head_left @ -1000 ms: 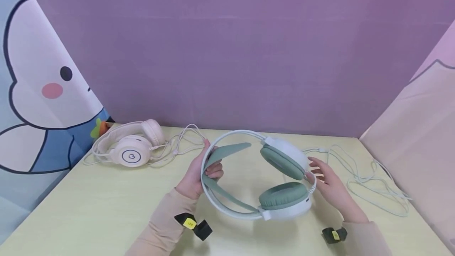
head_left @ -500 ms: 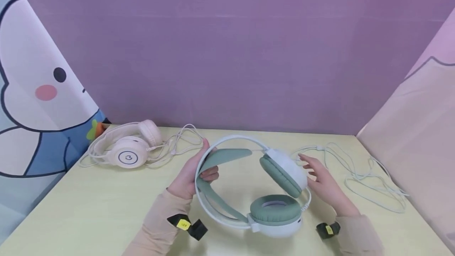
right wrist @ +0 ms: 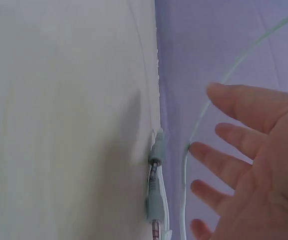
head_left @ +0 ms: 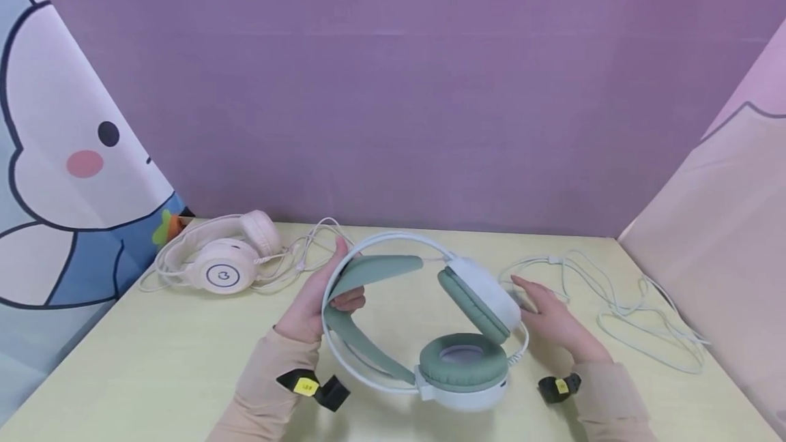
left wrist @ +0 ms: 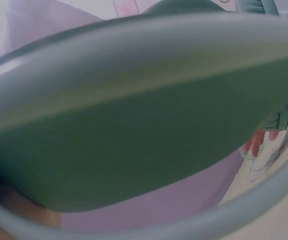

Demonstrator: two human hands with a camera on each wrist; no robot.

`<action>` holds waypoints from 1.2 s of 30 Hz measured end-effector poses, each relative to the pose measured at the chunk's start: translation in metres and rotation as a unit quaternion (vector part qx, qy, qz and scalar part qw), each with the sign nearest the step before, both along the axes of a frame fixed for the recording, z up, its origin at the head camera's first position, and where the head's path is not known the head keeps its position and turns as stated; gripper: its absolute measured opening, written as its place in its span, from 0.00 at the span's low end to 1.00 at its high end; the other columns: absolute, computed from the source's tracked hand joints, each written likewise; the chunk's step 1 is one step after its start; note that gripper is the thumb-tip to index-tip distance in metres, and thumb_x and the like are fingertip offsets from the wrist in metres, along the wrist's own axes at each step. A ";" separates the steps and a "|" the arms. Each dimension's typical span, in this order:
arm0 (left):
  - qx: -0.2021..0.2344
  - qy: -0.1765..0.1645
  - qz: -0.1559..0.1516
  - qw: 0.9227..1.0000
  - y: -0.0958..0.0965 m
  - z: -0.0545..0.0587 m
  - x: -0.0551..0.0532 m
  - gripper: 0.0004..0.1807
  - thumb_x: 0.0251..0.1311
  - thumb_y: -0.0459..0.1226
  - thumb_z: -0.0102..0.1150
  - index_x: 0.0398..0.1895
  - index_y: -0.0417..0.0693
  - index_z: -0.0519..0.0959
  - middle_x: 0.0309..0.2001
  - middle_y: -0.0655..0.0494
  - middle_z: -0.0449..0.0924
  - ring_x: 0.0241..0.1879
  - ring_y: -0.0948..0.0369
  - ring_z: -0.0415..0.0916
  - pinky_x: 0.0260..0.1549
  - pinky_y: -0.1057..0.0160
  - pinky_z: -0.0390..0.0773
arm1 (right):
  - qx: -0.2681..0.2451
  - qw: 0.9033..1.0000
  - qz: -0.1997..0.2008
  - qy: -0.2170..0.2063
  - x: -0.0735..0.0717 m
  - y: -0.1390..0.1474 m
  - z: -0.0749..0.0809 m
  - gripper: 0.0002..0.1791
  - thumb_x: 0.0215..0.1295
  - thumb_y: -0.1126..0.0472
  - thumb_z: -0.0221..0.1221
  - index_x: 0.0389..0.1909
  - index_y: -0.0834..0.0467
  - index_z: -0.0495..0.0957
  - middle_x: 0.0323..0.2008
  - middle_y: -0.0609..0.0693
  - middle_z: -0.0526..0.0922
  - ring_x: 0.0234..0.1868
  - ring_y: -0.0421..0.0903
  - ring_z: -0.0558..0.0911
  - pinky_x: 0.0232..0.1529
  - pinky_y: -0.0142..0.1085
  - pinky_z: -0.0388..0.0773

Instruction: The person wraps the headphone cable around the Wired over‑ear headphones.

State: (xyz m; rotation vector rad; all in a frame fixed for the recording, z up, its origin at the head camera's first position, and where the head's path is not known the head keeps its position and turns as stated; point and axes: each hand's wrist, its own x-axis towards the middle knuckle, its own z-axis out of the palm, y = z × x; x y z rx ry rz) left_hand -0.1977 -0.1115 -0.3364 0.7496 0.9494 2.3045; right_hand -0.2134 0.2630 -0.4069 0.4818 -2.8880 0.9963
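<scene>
Gripping the green-and-white headphones (head_left: 445,367) by the headband (head_left: 368,271), the left hand (head_left: 312,302) has them lifted, while the pale cable (head_left: 555,260) past the loose-fingered right hand (head_left: 555,322) lies uncoiled.

Tabletop (head_left: 153,374): pale yellow, far edge straight. Back left, cream-pink headphones (head_left: 221,254) lie with the headband toward the left; near ear cup bears a dark-ringed round logo facing the viewer, other cup set farther back. Their cream cable (head_left: 301,266) sprawls in loose loops just to the right. Right side: pale mint cable (head_left: 621,310), thin, in wide open loops reaching toward the right edge. Soft shadows across the near middle.
</scene>
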 end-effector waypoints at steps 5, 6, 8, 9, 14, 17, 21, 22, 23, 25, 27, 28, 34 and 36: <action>-0.014 0.022 -0.015 1.000 -0.002 0.002 0.000 0.30 0.67 0.60 0.25 0.23 0.56 0.74 0.11 0.70 0.69 0.10 0.67 0.42 0.12 0.70 0.38 | 0.019 1.000 -0.007 0.003 -0.005 -0.002 -0.002 0.30 0.63 0.66 0.55 0.66 0.68 0.61 0.62 0.71 0.66 0.65 0.73 0.58 0.61 0.68 0.52; -0.016 0.023 -0.017 0.999 -0.002 0.002 0.000 0.30 0.67 0.59 0.26 0.24 0.56 0.74 0.11 0.70 0.69 0.10 0.67 0.42 0.12 0.70 0.38 | 0.029 0.999 -0.015 0.007 -0.005 -0.002 -0.002 0.29 0.63 0.65 0.56 0.64 0.67 0.63 0.60 0.70 0.69 0.63 0.72 0.60 0.60 0.68 0.54; -0.014 0.025 -0.019 0.999 -0.004 0.003 0.001 0.29 0.68 0.59 0.27 0.24 0.55 0.74 0.12 0.70 0.69 0.09 0.67 0.42 0.12 0.70 0.38 | 0.041 0.999 -0.025 0.004 -0.006 -0.002 -0.002 0.25 0.64 0.63 0.56 0.61 0.67 0.67 0.54 0.69 0.75 0.59 0.71 0.67 0.57 0.66 0.60; -0.014 0.026 -0.018 0.999 -0.005 0.003 0.001 0.29 0.68 0.59 0.27 0.25 0.55 0.74 0.11 0.70 0.69 0.09 0.67 0.42 0.11 0.70 0.38 | 0.041 0.999 -0.028 -0.002 -0.007 -0.001 -0.002 0.23 0.64 0.64 0.56 0.59 0.68 0.69 0.51 0.68 0.77 0.56 0.69 0.71 0.56 0.65 0.64; 0.000 0.025 -0.004 1.000 -0.010 0.003 -0.001 0.30 0.70 0.57 0.24 0.27 0.54 0.76 0.11 0.69 0.69 0.10 0.67 0.43 0.13 0.70 0.39 | 0.021 0.998 -0.046 -0.044 -0.010 0.010 -0.004 0.15 0.68 0.62 0.52 0.49 0.68 0.75 0.47 0.66 0.80 0.49 0.63 0.77 0.49 0.56 0.74; 0.018 0.013 0.009 1.000 -0.012 0.001 -0.003 0.31 0.70 0.56 0.24 0.28 0.54 0.77 0.11 0.69 0.69 0.11 0.67 0.43 0.14 0.71 0.40 | 0.012 0.997 -0.069 -0.029 -0.010 0.014 -0.001 0.15 0.70 0.59 0.50 0.48 0.66 0.77 0.47 0.63 0.81 0.50 0.61 0.77 0.49 0.54 0.74; 0.050 -0.016 0.021 0.998 -0.015 -0.001 -0.006 0.29 0.68 0.56 0.29 0.26 0.53 0.78 0.10 0.66 0.69 0.12 0.67 0.44 0.15 0.72 0.41 | -0.027 0.996 -0.082 0.036 -0.007 0.021 0.008 0.14 0.70 0.61 0.51 0.48 0.66 0.77 0.44 0.61 0.82 0.40 0.47 0.81 0.42 0.42 0.78; 0.056 -0.024 0.026 0.998 -0.016 -0.002 -0.006 0.28 0.68 0.56 0.30 0.27 0.53 0.78 0.10 0.65 0.68 0.12 0.67 0.45 0.16 0.72 0.41 | -0.040 0.994 -0.084 0.060 -0.005 0.023 0.010 0.13 0.69 0.62 0.52 0.47 0.67 0.78 0.42 0.58 0.83 0.36 0.42 0.80 0.37 0.37 0.78; 0.062 -0.031 0.031 0.997 -0.017 -0.002 -0.007 0.28 0.68 0.56 0.31 0.27 0.52 0.78 0.10 0.65 0.68 0.13 0.67 0.45 0.16 0.72 0.42 | -0.062 0.991 -0.082 0.084 -0.004 0.024 0.013 0.12 0.68 0.65 0.53 0.46 0.68 0.78 0.39 0.53 0.84 0.33 0.37 0.79 0.33 0.33 0.77; 0.064 -0.038 0.044 0.996 -0.018 -0.002 -0.008 0.28 0.68 0.56 0.31 0.26 0.52 0.78 0.09 0.64 0.67 0.13 0.67 0.44 0.17 0.73 0.42 | -0.114 0.981 -0.073 0.138 0.000 0.028 0.019 0.09 0.65 0.70 0.55 0.43 0.69 0.79 0.36 0.42 0.84 0.28 0.30 0.75 0.28 0.25 0.72; 0.063 -0.051 0.053 0.995 -0.018 -0.003 -0.008 0.27 0.68 0.56 0.32 0.27 0.52 0.77 0.09 0.64 0.66 0.14 0.66 0.43 0.17 0.73 0.42 | -0.184 0.964 -0.051 0.188 0.003 0.031 0.027 0.09 0.61 0.76 0.55 0.39 0.68 0.82 0.33 0.33 0.82 0.28 0.28 0.74 0.27 0.21 0.71; 0.057 -0.054 0.060 0.995 -0.018 -0.003 -0.009 0.27 0.68 0.56 0.32 0.26 0.52 0.77 0.09 0.64 0.65 0.14 0.66 0.43 0.18 0.73 0.43 | -0.211 0.954 -0.028 0.213 0.005 0.032 0.031 0.12 0.58 0.80 0.55 0.37 0.66 0.83 0.33 0.30 0.81 0.29 0.27 0.74 0.28 0.19 0.70; -0.010 -0.051 0.104 0.993 -0.014 -0.004 -0.009 0.27 0.68 0.57 0.31 0.25 0.55 0.76 0.10 0.66 0.66 0.11 0.69 0.50 0.18 0.71 0.44 | -0.277 0.914 0.167 0.244 0.010 0.021 0.074 0.16 0.55 0.84 0.55 0.36 0.64 0.84 0.38 0.38 0.82 0.35 0.32 0.75 0.29 0.21 0.69; -0.034 -0.038 0.118 0.992 -0.012 -0.005 -0.008 0.27 0.67 0.58 0.30 0.26 0.55 0.76 0.10 0.67 0.66 0.11 0.70 0.54 0.18 0.70 0.45 | -0.238 0.915 0.226 0.236 0.009 0.011 0.091 0.13 0.55 0.81 0.57 0.36 0.66 0.84 0.38 0.41 0.81 0.35 0.34 0.74 0.29 0.23 0.69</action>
